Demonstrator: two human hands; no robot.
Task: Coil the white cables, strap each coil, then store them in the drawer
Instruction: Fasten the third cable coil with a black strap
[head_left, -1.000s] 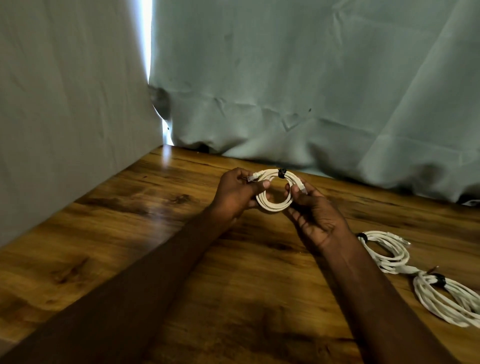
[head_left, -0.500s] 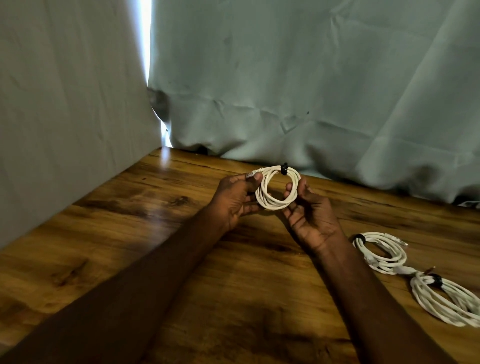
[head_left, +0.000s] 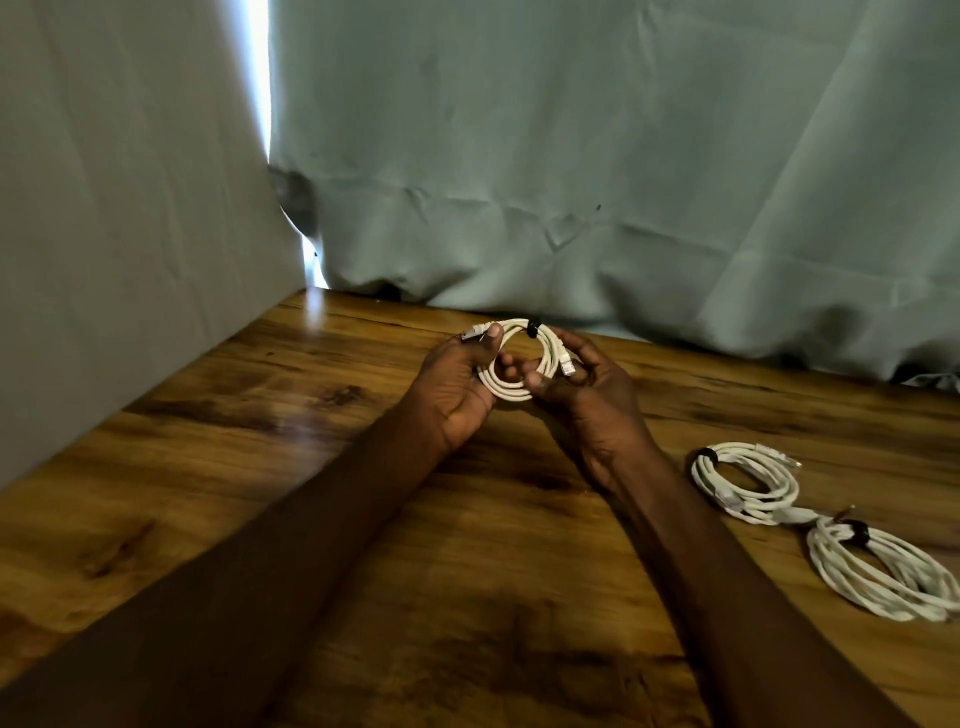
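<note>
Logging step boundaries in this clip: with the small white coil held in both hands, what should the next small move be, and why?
Probably set the held coil down beside the two strapped coils on the table. Its black strap already wraps the loops, and the left hand and right hand only grip it. No drawer is in view.
</note>
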